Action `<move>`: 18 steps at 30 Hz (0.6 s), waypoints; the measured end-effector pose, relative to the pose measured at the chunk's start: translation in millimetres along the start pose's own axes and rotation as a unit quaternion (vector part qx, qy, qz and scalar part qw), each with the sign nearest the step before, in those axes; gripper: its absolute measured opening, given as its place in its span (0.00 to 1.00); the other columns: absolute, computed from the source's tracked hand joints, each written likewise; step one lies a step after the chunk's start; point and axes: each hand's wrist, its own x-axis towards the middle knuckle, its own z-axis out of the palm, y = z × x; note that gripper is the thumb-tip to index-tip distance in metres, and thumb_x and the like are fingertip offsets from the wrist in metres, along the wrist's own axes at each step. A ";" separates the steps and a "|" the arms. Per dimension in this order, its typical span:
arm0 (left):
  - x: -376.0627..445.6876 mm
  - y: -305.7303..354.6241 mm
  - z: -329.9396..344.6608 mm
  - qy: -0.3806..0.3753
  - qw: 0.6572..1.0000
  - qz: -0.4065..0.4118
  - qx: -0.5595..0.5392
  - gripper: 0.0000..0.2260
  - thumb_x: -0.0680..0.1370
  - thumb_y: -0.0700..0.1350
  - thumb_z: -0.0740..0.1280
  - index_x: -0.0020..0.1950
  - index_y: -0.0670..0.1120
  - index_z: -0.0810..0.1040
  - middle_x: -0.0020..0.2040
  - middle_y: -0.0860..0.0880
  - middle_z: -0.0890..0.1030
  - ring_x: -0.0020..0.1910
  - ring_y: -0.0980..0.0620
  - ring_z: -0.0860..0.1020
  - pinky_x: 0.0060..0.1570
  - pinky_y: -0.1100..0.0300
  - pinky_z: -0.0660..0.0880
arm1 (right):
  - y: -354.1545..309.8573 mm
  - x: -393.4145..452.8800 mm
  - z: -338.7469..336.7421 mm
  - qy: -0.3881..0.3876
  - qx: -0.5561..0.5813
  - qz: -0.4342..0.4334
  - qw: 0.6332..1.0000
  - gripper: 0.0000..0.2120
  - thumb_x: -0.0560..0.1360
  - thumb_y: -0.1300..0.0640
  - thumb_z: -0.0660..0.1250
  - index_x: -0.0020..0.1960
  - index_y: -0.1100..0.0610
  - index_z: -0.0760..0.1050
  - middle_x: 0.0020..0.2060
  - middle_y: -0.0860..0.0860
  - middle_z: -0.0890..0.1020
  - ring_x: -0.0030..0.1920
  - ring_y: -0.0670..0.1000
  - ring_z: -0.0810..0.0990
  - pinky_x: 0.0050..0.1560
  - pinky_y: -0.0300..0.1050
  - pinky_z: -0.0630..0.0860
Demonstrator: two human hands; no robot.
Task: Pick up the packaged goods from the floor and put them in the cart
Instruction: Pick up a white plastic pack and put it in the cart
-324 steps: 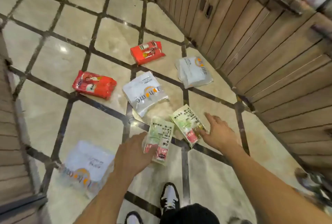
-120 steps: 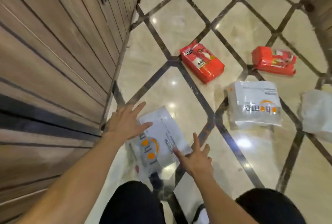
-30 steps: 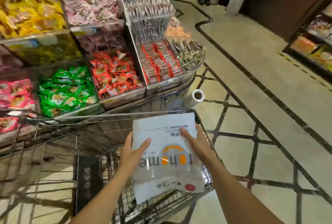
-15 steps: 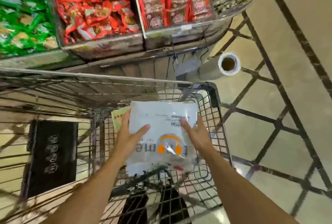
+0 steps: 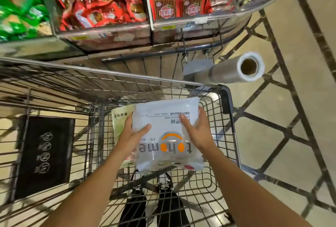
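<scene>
Here, a shopper lowers a white plastic package into the wire cart, one hand on each flank. The left hand clasps the package's left edge, its thumb laid flat across the printed face and its fingers curled over the far side; the right hand mirrors it, thumb on top, fingers wrapped around the right edge. The two-sided hold looks chosen to keep the soft, slippery pack level as it goes down, since a one-handed pinch would probably let it sag or swing.

Just left of the left fingers, partly under the white pack, a pale green packet already lies on the cart floor, which suggests the goods are being stacked in this narrow end. Whether the white pack touches the mesh below yet cannot be told.

Room is tight. The cart's right wall runs close beside the right fingers, and its front rim stands just beyond both sets of fingertips, so the release probably wants a straight drop with the hands drawn back toward the body. To the left, past a wire divider, the basket opens wider, where a black panel sits. Beyond the rim stand snack bins and a bag roll, well clear.
</scene>
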 end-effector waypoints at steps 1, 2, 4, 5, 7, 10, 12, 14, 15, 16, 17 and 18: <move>-4.4 5.9 -3.4 0.001 1.000 0.001 0.012 0.41 0.74 0.56 0.75 0.81 0.57 0.56 0.63 0.61 0.76 0.61 0.55 0.78 0.68 0.48 0.70 | -5.3 -2.0 -1.7 0.000 -0.012 0.003 1.000 0.40 0.66 0.22 0.68 0.72 0.39 0.64 0.67 0.50 0.75 0.69 0.55 0.75 0.67 0.64 0.74; -10.2 12.6 -8.0 0.009 1.000 0.005 0.027 0.42 0.74 0.55 0.75 0.82 0.56 0.55 0.65 0.60 0.75 0.63 0.53 0.76 0.68 0.50 0.70 | -15.5 -6.5 -4.1 0.005 -0.035 -0.001 0.999 0.42 0.67 0.22 0.67 0.75 0.41 0.62 0.70 0.51 0.73 0.71 0.57 0.73 0.70 0.64 0.72; -23.5 27.7 -22.7 0.038 0.996 0.025 0.082 0.42 0.75 0.55 0.74 0.82 0.53 0.55 0.74 0.52 0.70 0.71 0.48 0.70 0.68 0.50 0.68 | -37.9 -17.3 -10.2 0.026 -0.108 -0.028 0.993 0.45 0.72 0.26 0.64 0.80 0.47 0.58 0.75 0.54 0.67 0.75 0.58 0.66 0.74 0.61 0.66; -32.0 36.6 -33.4 0.056 0.991 0.044 0.117 0.41 0.74 0.57 0.74 0.82 0.53 0.56 0.78 0.49 0.67 0.75 0.46 0.67 0.69 0.49 0.67 | -50.7 -23.0 -13.2 0.038 -0.154 -0.051 0.986 0.45 0.74 0.27 0.63 0.81 0.50 0.56 0.77 0.55 0.65 0.77 0.58 0.64 0.75 0.60 0.64; -53.4 54.5 -61.8 0.096 0.973 0.094 0.189 0.39 0.73 0.61 0.72 0.81 0.54 0.61 0.78 0.48 0.68 0.75 0.45 0.68 0.69 0.46 0.69 | -80.0 -36.0 -15.5 0.055 -0.243 -0.113 0.962 0.46 0.73 0.24 0.58 0.81 0.52 0.58 0.77 0.56 0.65 0.77 0.59 0.63 0.74 0.61 0.65; -95.2 83.7 -114.4 0.149 0.949 0.134 0.242 0.37 0.72 0.68 0.69 0.78 0.57 0.65 0.76 0.49 0.71 0.73 0.45 0.71 0.68 0.44 0.72 | -130.4 -55.2 -5.4 0.056 -0.298 -0.202 0.931 0.43 0.74 0.25 0.55 0.79 0.52 0.64 0.75 0.56 0.69 0.74 0.60 0.66 0.71 0.63 0.68; -130.9 99.9 -151.8 0.190 0.934 0.155 0.261 0.36 0.73 0.68 0.68 0.78 0.57 0.65 0.77 0.49 0.70 0.73 0.45 0.71 0.68 0.45 0.71 | -171.3 -73.4 8.9 0.039 -0.318 -0.263 0.910 0.41 0.76 0.27 0.56 0.79 0.52 0.64 0.74 0.56 0.71 0.73 0.60 0.68 0.70 0.63 0.69; -168.0 110.0 -190.7 0.239 0.916 0.166 0.276 0.34 0.74 0.68 0.67 0.77 0.58 0.66 0.76 0.49 0.70 0.72 0.45 0.72 0.67 0.47 0.72 | -215.2 -97.5 28.6 0.019 -0.336 -0.315 0.888 0.40 0.77 0.28 0.56 0.80 0.52 0.62 0.75 0.56 0.69 0.75 0.60 0.66 0.72 0.63 0.67; -188.5 112.8 -210.1 0.259 0.911 0.164 0.276 0.34 0.74 0.68 0.67 0.77 0.58 0.67 0.76 0.49 0.71 0.71 0.45 0.72 0.67 0.48 0.71 | -236.4 -111.6 40.4 0.007 -0.342 -0.340 0.876 0.39 0.77 0.28 0.56 0.81 0.51 0.61 0.76 0.56 0.69 0.76 0.60 0.66 0.73 0.63 0.66; -209.0 112.2 -230.3 0.276 0.907 0.162 0.274 0.34 0.73 0.68 0.67 0.77 0.58 0.67 0.76 0.49 0.71 0.72 0.45 0.72 0.68 0.48 0.71 | -256.3 -127.2 53.5 -0.006 -0.343 -0.367 0.864 0.39 0.77 0.28 0.56 0.81 0.50 0.61 0.76 0.56 0.69 0.75 0.60 0.66 0.72 0.64 0.67; -230.8 111.3 -249.5 0.292 0.902 0.167 0.269 0.35 0.72 0.71 0.66 0.76 0.58 0.68 0.75 0.49 0.72 0.73 0.46 0.71 0.70 0.47 0.70 | -274.2 -143.1 67.7 -0.015 -0.340 -0.399 0.852 0.39 0.77 0.28 0.55 0.80 0.50 0.62 0.75 0.55 0.71 0.74 0.60 0.68 0.70 0.64 0.69; -252.2 109.0 -268.5 0.310 0.897 0.174 0.263 0.37 0.70 0.73 0.65 0.76 0.58 0.68 0.75 0.49 0.73 0.73 0.47 0.71 0.70 0.46 0.70 | -290.7 -159.7 82.7 -0.019 -0.334 -0.431 0.838 0.39 0.77 0.27 0.55 0.80 0.51 0.64 0.73 0.55 0.73 0.73 0.60 0.70 0.68 0.64 0.70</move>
